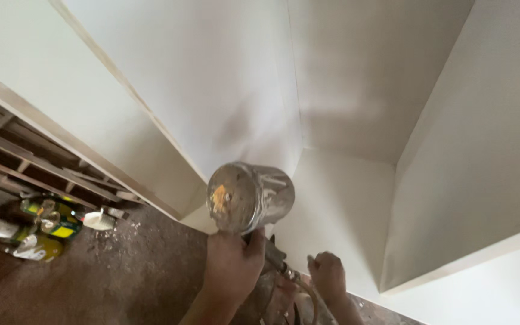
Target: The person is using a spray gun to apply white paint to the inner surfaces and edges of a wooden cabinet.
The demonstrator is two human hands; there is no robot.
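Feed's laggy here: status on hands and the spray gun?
Left hand gripping spray gun, metal cup on top. Right hand closed near hose. White cabinet interior ahead, nothing between.

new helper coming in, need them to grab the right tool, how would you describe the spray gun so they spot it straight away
Start at the big white cabinet with open compartments that fills most of the view. Just below its inner corner, at bottom centre, the left hand grips the spray gun. It stands apart by its dull, paint-smeared metal cup on top, unlike the colourful paint tins on the floor at left.
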